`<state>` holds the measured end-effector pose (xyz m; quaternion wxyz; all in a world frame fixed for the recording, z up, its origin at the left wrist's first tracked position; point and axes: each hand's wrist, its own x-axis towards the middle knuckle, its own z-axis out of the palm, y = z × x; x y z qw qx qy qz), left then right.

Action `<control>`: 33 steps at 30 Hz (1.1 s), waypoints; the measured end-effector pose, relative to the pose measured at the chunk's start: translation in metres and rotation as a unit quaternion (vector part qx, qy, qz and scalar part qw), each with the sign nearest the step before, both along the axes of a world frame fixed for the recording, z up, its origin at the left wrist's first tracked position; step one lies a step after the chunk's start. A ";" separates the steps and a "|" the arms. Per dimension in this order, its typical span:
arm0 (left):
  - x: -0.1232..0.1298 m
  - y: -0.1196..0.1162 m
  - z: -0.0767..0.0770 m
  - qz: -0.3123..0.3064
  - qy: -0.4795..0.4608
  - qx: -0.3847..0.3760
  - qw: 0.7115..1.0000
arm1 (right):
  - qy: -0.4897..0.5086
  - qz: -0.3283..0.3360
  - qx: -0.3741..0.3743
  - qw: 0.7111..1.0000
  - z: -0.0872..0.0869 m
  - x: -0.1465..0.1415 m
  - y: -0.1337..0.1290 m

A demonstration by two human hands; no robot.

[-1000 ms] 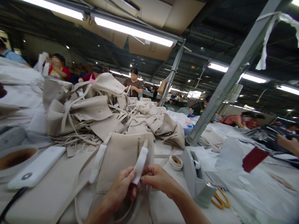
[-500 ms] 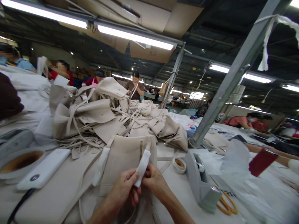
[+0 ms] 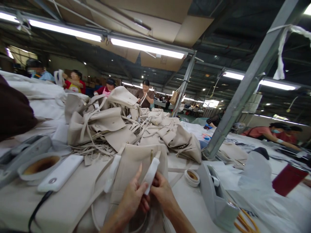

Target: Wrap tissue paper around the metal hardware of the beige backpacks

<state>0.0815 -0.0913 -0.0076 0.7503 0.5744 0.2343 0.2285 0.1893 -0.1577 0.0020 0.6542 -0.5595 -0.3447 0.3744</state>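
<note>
A beige bag lies in front of me, with one strap end covered by a white wrapping strip. My left hand has its thumb against the lower part of this strip; the index finger points up and the other fingers curl beneath. From the other side, my right hand pinches the strip's lower right edge with bent fingers. Another white-wrapped strap section lies along the bag's left side, untouched. A beige strap trails from it toward me. The hands partly hide the lower bag.
Beyond the bag rises a heap of beige bags. To the right are a tape roll, a grey tape dispenser, orange-handled scissors and a red object. A white device and larger tape roll lie left. Co-workers sit farther off.
My view has shifted, so the scene sits further right and slightly lower. My left index finger has lifted off the white wrapping strip and straightened; my right hand keeps its pinch.
</note>
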 end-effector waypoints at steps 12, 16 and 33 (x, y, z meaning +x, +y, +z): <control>-0.006 -0.002 -0.002 -0.026 -0.054 -0.077 0.995 | 0.232 0.168 -0.030 0.958 0.001 0.021 0.001; -0.005 0.000 -0.008 -0.011 -0.063 -0.055 0.996 | 0.250 0.165 -0.014 0.954 0.000 0.020 0.004; -0.003 -0.010 -0.012 0.097 -0.019 0.026 0.995 | 0.243 0.078 -0.010 0.967 -0.006 0.006 -0.005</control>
